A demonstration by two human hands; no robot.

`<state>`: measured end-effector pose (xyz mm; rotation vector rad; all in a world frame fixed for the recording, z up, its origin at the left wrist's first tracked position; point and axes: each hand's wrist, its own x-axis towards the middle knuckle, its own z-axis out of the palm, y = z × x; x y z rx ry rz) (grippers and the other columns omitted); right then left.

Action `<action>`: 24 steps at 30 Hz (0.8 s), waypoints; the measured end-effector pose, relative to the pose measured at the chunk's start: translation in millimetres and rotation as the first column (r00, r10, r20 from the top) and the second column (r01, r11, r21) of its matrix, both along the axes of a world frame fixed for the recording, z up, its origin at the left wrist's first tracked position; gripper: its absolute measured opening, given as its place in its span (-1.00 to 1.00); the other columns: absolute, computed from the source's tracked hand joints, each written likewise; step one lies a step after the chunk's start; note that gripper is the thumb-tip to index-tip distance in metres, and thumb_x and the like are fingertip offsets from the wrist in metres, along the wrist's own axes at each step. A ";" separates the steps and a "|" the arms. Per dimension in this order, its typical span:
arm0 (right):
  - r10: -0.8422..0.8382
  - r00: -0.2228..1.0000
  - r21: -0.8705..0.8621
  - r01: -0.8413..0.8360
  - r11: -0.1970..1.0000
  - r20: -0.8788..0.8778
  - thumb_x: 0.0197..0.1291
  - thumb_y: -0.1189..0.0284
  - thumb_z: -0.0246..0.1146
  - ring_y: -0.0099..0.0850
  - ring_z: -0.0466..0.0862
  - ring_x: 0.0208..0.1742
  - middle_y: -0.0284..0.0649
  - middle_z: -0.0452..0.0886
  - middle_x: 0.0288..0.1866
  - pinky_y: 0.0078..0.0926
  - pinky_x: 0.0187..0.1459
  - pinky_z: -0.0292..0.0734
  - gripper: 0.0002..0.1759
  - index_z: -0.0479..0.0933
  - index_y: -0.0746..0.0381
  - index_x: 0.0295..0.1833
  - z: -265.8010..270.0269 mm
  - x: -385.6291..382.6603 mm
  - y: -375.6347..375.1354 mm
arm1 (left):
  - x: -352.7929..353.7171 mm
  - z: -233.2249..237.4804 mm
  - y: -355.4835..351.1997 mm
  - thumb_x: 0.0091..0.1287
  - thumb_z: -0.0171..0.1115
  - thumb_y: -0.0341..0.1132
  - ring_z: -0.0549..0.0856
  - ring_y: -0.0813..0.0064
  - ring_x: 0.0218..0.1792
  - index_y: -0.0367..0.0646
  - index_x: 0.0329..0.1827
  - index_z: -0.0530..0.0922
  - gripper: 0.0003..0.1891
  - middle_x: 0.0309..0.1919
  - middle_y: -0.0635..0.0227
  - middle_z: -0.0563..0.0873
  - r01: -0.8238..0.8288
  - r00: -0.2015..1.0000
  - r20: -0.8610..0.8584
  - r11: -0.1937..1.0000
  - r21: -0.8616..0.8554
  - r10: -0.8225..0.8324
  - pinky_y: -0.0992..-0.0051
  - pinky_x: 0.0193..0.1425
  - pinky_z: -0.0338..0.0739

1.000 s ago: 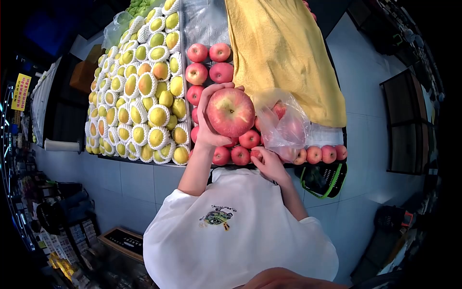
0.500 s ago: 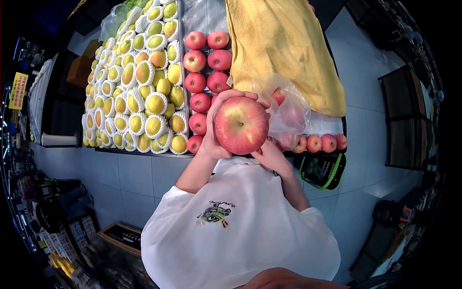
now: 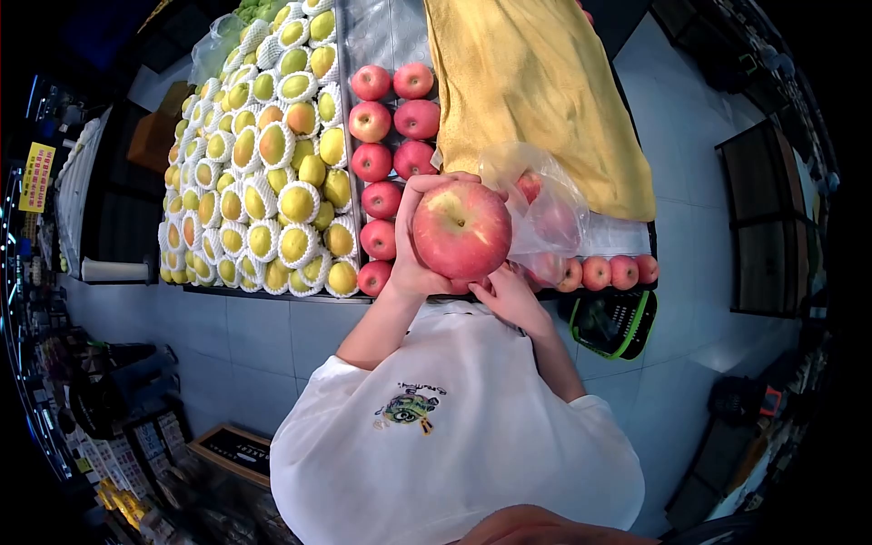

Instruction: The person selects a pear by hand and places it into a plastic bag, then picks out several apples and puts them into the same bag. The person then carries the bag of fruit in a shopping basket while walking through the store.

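Observation:
My left hand (image 3: 413, 236) is wrapped round a large red apple (image 3: 461, 227), its stem end facing up. Below and right of that apple is my right hand (image 3: 510, 298), its fingers pressed together at the near edge of a clear plastic bag (image 3: 556, 195); part of this hand is hidden. Red apples show through the bag, which lies beside the held apple. Left of my left hand, red apples (image 3: 371, 163) stand in two columns on the display.
Yellow-green fruit in white foam nets (image 3: 259, 191) is heaped at left. A yellow cloth (image 3: 536, 91) covers the display's right part, with a row of apples (image 3: 596, 272) at its front edge. A black and green basket (image 3: 627, 325) stands below right.
The held apple has shifted slightly right and tilted a little in my left hand. My right hand's fingertips show more beneath it. The view has moved slightly.

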<state>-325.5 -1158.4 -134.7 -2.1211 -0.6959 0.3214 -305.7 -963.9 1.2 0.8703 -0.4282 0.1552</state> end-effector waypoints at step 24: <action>-0.066 0.994 0.061 0.072 0.996 -0.084 0.34 0.38 0.38 -0.24 0.68 -0.31 -0.19 0.65 -0.36 -0.24 -0.17 0.57 -0.67 0.56 0.26 0.14 -3.2 6.3 1.4 | 306.4 -0.7 169.5 -0.09 0.65 0.03 0.73 -0.13 -0.04 -0.24 0.22 0.46 -0.14 0.08 -0.04 0.62 -0.462 0.499 0.690 -0.512 0.724 0.525 0.04 0.15 0.64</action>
